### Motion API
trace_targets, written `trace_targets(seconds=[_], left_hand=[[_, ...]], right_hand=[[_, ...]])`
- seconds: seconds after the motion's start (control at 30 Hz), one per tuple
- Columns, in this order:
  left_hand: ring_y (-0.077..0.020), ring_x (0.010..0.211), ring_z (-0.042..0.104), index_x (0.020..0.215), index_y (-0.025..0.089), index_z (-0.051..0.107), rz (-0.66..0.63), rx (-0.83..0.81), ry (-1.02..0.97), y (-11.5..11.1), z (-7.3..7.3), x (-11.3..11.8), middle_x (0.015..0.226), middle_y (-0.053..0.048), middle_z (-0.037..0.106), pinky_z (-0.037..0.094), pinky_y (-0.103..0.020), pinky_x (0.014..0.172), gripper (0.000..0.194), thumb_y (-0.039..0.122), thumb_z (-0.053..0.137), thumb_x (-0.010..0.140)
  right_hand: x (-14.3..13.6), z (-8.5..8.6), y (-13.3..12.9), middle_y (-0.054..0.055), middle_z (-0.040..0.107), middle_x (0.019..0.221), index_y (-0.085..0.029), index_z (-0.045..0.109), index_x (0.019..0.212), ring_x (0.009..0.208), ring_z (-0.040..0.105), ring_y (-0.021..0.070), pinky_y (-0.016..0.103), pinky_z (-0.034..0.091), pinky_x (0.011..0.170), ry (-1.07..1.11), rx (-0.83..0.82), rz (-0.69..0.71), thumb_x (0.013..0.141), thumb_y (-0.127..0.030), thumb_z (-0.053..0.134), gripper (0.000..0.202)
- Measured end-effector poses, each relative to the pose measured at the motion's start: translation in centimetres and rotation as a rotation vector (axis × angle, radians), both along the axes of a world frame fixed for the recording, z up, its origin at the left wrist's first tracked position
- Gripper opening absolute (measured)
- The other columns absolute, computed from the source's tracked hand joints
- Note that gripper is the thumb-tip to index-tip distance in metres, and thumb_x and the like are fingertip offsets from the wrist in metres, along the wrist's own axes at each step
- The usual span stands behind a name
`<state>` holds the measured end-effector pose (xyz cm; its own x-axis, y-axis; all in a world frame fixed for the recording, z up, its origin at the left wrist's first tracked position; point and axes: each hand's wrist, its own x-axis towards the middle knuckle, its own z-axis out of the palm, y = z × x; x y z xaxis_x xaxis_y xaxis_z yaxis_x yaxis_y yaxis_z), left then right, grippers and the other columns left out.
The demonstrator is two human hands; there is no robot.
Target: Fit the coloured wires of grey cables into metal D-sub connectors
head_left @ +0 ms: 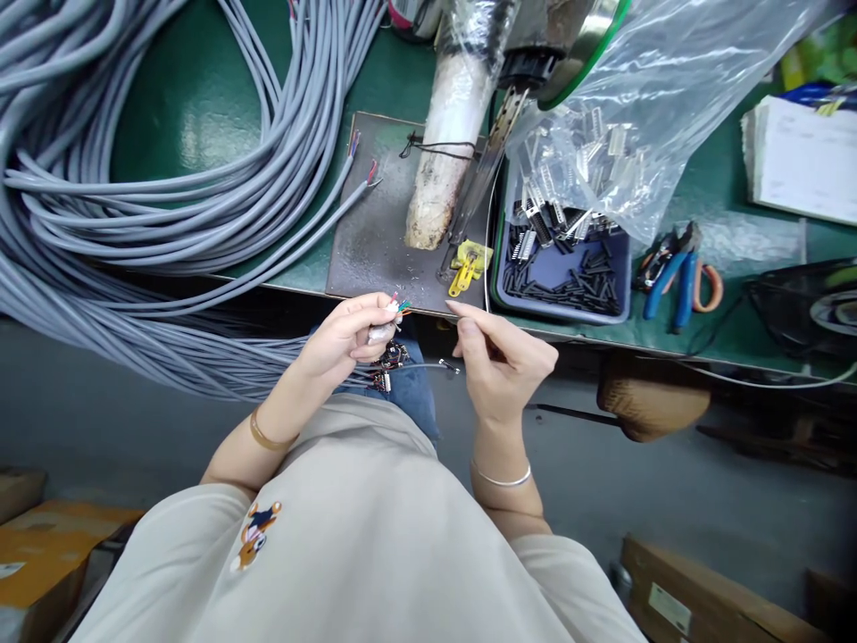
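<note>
My left hand (341, 335) is closed around the end of a grey cable, with its thin coloured wires (403, 306) poking out past the thumb and forefinger. To the right, at the table's edge, my right hand (505, 362) is closed, thumb against the bent fingers. Whatever it may pinch is too small to make out. Below the hands, several cable ends with connectors (381, 382) lie over my lap. Beyond them on the table is a dark mat (375, 241), with two stripped cable ends (368, 183) resting over its left side.
Large coils of grey cable (268, 179) fill the left. A wrapped white cylinder (442, 170) points down over the mat near a yellow clip (463, 272). Right of it are a blue bin (562, 308) with connectors and black pieces, a plastic bag (669, 116), pliers (686, 277) and a paper pad (810, 161).
</note>
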<state>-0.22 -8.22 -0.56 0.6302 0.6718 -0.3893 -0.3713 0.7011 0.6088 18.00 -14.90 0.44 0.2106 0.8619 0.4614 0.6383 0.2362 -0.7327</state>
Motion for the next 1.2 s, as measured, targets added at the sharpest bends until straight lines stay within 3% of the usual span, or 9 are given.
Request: trace_targets(seconds=[0.23,0.33,0.4,0.5,0.6,0.7,0.83,1.0,1.2], left_hand=[[0.0,0.035,0.024,0.073,0.016,0.058,0.085,-0.031,-0.122,0.5,0.2,-1.3,0.054,0.009,0.038,0.025,-0.013,0.035,0.019,0.022,0.075,0.08],[-0.0012,0.029,0.022,0.057,0.019,0.048,0.138,0.176,-0.275,0.3,-1.9,-2.4,0.044,0.009,0.032,0.023,-0.016,0.03,0.045,0.041,0.087,0.067],[-0.0049,0.023,0.023,0.044,0.021,0.039,0.053,0.318,-0.344,0.1,-3.9,-3.2,0.034,0.007,0.027,0.022,-0.02,0.026,0.063,0.058,0.088,0.058],[-0.0087,0.021,0.027,0.036,0.023,0.032,-0.031,0.348,-0.278,-0.2,-6.3,-3.8,0.028,0.004,0.026,0.022,-0.024,0.024,0.074,0.074,0.084,0.048],[-0.0097,0.02,0.028,0.031,0.023,0.03,-0.088,0.341,-0.245,-0.2,-7.2,-3.8,0.026,0.002,0.026,0.024,-0.026,0.025,0.076,0.076,0.082,0.046],[-0.0089,0.02,0.027,0.029,0.022,0.031,-0.127,0.324,-0.246,-0.1,-6.5,-3.5,0.026,0.001,0.028,0.023,-0.025,0.025,0.075,0.075,0.082,0.045],[-0.0078,0.022,0.03,0.035,0.021,0.039,-0.078,0.31,-0.223,-0.1,-4.3,-3.1,0.029,0.002,0.034,0.025,-0.023,0.027,0.066,0.064,0.087,0.048],[-0.0021,0.035,0.032,0.066,0.017,0.058,0.044,0.242,-0.118,-0.3,-1.6,-2.0,0.051,0.004,0.051,0.023,-0.016,0.035,0.037,0.04,0.087,0.068],[-0.0022,0.045,0.037,0.076,0.015,0.059,0.085,0.227,0.024,-0.6,0.0,-0.2,0.065,0.002,0.056,0.017,-0.013,0.037,0.032,0.032,0.086,0.073]], right_hand=[[-0.2,-0.5,-0.1,-0.005,0.062,0.058,-0.026,0.078,0.107,0.041,0.039,0.0071,0.024,0.035,0.044,-0.095,0.083,0.022,0.097,-0.023,0.06,0.021],[-0.2,-0.9,-0.4,-0.007,0.056,0.057,-0.025,0.069,0.122,0.041,0.044,0.0079,0.024,0.033,0.042,0.01,0.057,0.038,0.097,-0.023,0.056,0.028],[-0.1,-1.1,-0.5,-0.006,0.061,0.06,-0.025,0.063,0.128,0.044,0.053,0.0092,0.023,0.034,0.041,0.072,0.066,0.04,0.098,-0.023,0.056,0.031],[-0.2,-1.4,-0.4,-0.002,0.075,0.076,-0.024,0.06,0.128,0.046,0.06,0.009,0.022,0.042,0.044,0.09,0.079,0.034,0.099,-0.023,0.059,0.029],[-0.3,-1.6,-0.3,0.001,0.081,0.093,-0.024,0.063,0.121,0.061,0.074,0.0127,0.026,0.058,0.058,0.111,0.033,0.041,0.1,-0.023,0.06,0.021],[-0.2,-1.8,0.0,0.0,0.08,0.09,-0.023,0.068,0.102,0.079,0.08,0.0176,0.029,0.063,0.07,0.025,0.024,-0.001,0.094,-0.023,0.069,0.007],[0.2,-1.7,-0.3,-0.002,0.077,0.079,-0.023,0.068,0.09,0.072,0.077,0.0167,0.034,0.064,0.08,-0.068,0.074,0.004,0.088,-0.018,0.076,0.009],[0.3,-0.5,-1.6,-0.007,0.063,0.061,-0.024,0.065,0.091,0.046,0.059,0.0107,0.025,0.044,0.043,0.117,0.157,0.166,0.086,-0.016,0.074,0.013],[-0.1,0.6,-1.3,-0.007,0.064,0.061,-0.027,0.074,0.099,0.041,0.046,0.0066,0.022,0.037,0.041,-0.059,0.144,0.096,0.09,-0.021,0.072,0.011]])
